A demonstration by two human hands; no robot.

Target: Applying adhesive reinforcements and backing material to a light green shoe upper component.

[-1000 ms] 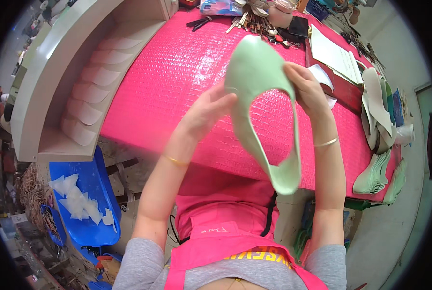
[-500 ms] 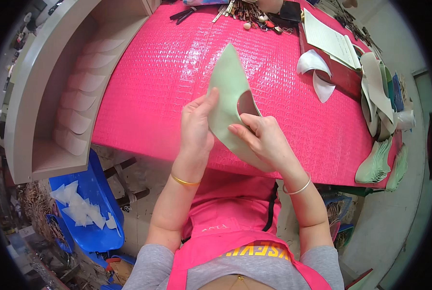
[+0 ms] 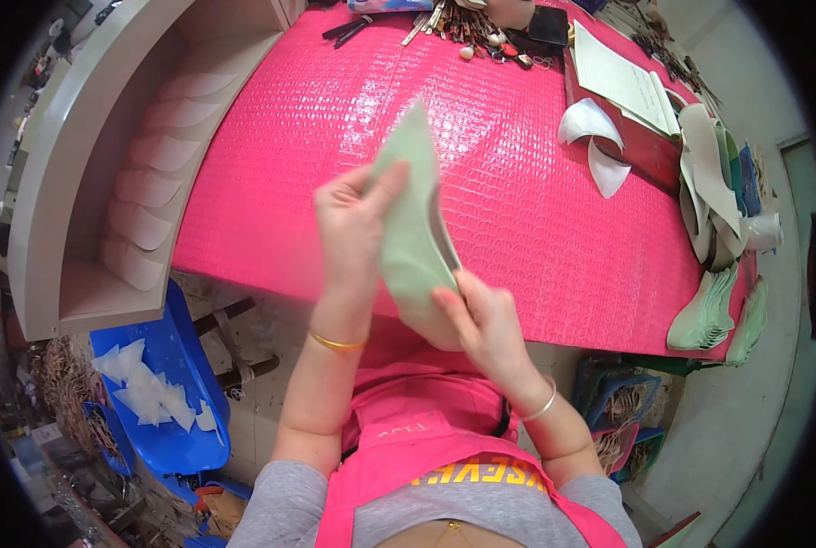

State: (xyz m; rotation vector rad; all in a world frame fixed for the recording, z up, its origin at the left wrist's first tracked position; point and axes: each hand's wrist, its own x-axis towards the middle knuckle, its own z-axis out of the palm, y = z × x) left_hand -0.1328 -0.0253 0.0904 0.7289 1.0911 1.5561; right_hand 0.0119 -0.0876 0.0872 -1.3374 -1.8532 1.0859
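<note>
A pale green shoe upper with a pointed toe is held above the front of the pink-covered table, its tip pointing away from me. My left hand pinches its left side, thumb on the near face; the fingers behind are partly hidden. Closed on the edge by the opening is my right hand, thumb in front. The upper is slightly blurred, and its opening shows only as a narrow slit.
Curved white pieces sit in a row on a grey shelf at left. A blue bin below holds translucent scraps. At right are two white pieces, a notebook and stacked green uppers. Brushes lie at the back.
Both hands have shifted left, and my right hand has come lower and nearer to me. The upper has turned and folded, so its opening has narrowed from a wide gap to a slit.
</note>
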